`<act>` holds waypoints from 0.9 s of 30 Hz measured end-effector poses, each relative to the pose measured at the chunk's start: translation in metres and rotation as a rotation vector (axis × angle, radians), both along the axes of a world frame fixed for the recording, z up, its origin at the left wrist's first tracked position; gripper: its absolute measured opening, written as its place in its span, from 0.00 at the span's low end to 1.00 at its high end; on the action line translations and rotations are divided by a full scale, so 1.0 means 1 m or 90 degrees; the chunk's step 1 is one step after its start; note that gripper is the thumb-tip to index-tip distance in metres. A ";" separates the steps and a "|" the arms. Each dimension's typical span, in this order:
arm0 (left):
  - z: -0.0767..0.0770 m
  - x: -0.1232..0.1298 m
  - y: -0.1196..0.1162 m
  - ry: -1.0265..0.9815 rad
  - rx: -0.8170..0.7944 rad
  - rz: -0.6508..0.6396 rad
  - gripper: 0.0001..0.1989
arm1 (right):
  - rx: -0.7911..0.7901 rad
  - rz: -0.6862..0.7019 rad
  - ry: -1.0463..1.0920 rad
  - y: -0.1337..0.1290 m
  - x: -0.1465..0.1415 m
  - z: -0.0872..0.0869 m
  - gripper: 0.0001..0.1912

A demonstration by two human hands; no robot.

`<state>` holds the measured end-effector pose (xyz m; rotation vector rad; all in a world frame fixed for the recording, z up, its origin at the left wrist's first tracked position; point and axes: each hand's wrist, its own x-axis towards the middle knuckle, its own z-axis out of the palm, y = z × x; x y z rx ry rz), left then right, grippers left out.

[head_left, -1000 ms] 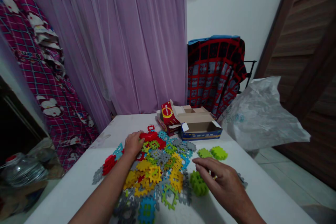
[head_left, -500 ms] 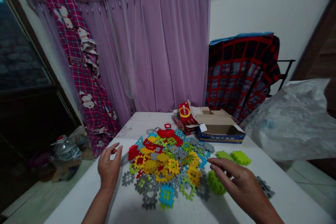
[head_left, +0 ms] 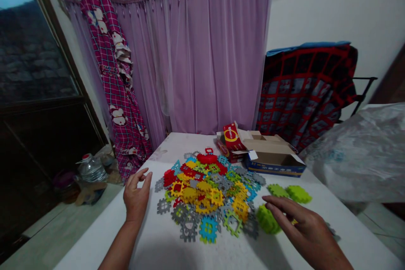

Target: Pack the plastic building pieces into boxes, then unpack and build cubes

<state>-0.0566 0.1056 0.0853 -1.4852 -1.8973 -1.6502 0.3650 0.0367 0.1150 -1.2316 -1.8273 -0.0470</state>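
Note:
A heap of toothed plastic building pieces (head_left: 204, 187) in red, yellow, green, blue and grey lies on the white table (head_left: 177, 257). My left hand (head_left: 136, 196) is at the heap's left side, thumb and fingers apart, holding nothing. On the right, my right hand (head_left: 305, 223) hovers with its fingers stretched out beside a stack of green toothed pieces (head_left: 267, 220). A bit of yellow shows beneath that hand; I cannot make out what it is. Two more green clusters, one (head_left: 278, 190) and another (head_left: 299, 194), lie just beyond it. Grey pieces (head_left: 333, 232) are partly hidden behind the right hand.
An open blue cardboard box (head_left: 275, 169) and a red box (head_left: 232, 137) stand at the table's back right. Clear plastic sheeting (head_left: 363, 156) bulges along the right edge. A purple curtain (head_left: 215, 59) hangs behind. On the floor at left stands a water bottle (head_left: 91, 169).
The view has shifted, so the whole scene sits a little further right. Both hands keep nearly the same places around the heap, and no piece has visibly moved.

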 end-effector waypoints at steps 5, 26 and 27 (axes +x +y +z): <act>-0.008 0.010 0.015 0.034 -0.054 -0.032 0.19 | -0.007 0.000 -0.009 -0.002 0.001 0.003 0.14; -0.022 0.147 0.191 0.488 -0.584 -0.325 0.20 | 0.007 -0.023 -0.001 0.000 0.014 0.016 0.12; -0.023 0.147 0.194 0.489 -0.593 -0.317 0.20 | 0.009 -0.024 -0.001 0.000 0.014 0.017 0.12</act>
